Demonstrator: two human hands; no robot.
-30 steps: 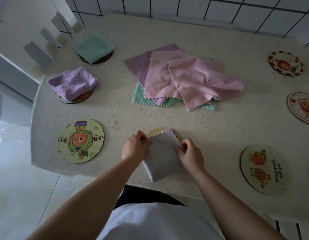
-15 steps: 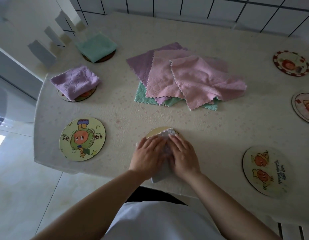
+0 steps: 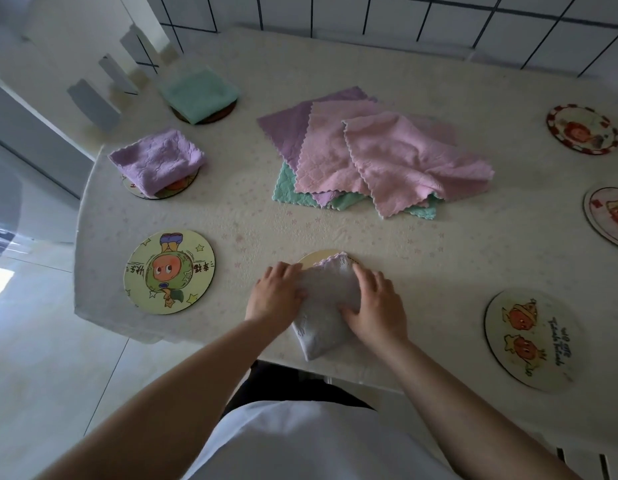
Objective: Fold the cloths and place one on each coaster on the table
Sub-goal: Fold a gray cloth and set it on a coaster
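Cloth (image 3: 326, 306) is pinned by left hand (image 3: 276, 296) and right hand (image 3: 375, 306), fingers (image 3: 366, 277) flat; only its far tip's laid on the coaster (image 3: 314, 258).

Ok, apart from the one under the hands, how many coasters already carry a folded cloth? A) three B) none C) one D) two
D: the green folded cloth lies on the dark coaster, and the purple folded cloth on the printed coaster.
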